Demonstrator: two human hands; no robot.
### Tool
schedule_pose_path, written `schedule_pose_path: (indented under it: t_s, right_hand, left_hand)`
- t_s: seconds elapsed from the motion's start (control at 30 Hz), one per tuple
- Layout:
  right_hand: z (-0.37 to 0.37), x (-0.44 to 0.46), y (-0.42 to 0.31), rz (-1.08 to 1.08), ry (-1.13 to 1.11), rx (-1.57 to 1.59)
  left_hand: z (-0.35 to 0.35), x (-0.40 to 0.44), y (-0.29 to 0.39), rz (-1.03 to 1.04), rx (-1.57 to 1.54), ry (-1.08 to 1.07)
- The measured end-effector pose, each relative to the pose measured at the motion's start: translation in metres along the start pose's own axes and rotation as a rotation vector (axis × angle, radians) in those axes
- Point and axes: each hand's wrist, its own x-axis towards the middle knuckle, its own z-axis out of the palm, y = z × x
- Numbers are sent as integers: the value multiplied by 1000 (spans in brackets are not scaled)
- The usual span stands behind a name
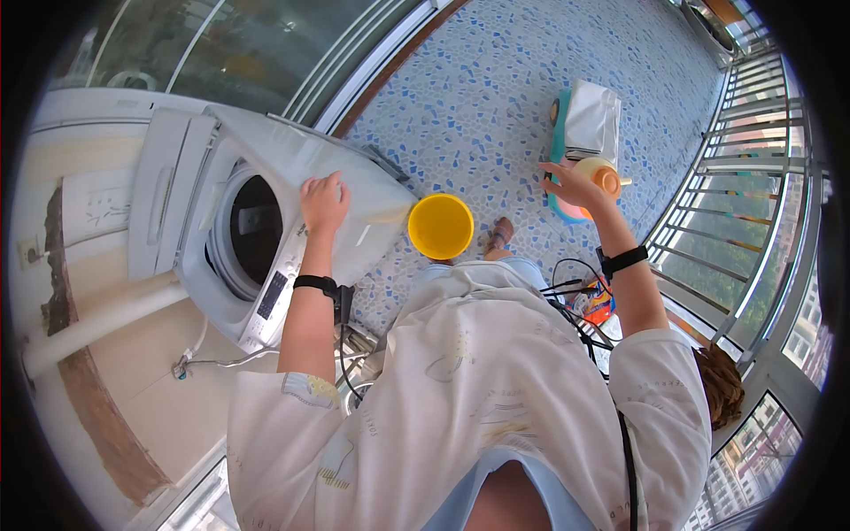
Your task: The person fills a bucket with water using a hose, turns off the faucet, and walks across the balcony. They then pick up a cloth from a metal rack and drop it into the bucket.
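Shirt (460, 363), left fingers (333, 185) half-curled, right fingers (556, 169) apart, both empty, bare-looking yellow bucket (441, 227) between.

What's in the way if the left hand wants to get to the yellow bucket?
Nothing that I can see. The left hand is over the white washing machine, and the yellow bucket is just past its edge. This view can't show whether the hand touches the machine.

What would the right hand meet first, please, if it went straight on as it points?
The right hand looks free above the floor, perhaps until the white frame; depth is unclear.
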Motion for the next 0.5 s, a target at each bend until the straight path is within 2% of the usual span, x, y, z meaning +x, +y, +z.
schedule_pose_path:
  t_s: [0.13,0.2,0.27,0.5]
  right_hand:
    - [5,-3,35,2,35,34]
    - [3,-8,45,5,37,22]
    - [-2,-10,52,-119,69,47]
    - [-31,-21,52,-149,162,44]
  left_hand:
    - [-9,5,6,-53,-7,-110]
    - [-7,5,5,-55,24,-76]
    - [-6,5,4,-59,22,-68]
    - [-4,0,4,-94,1,-20]
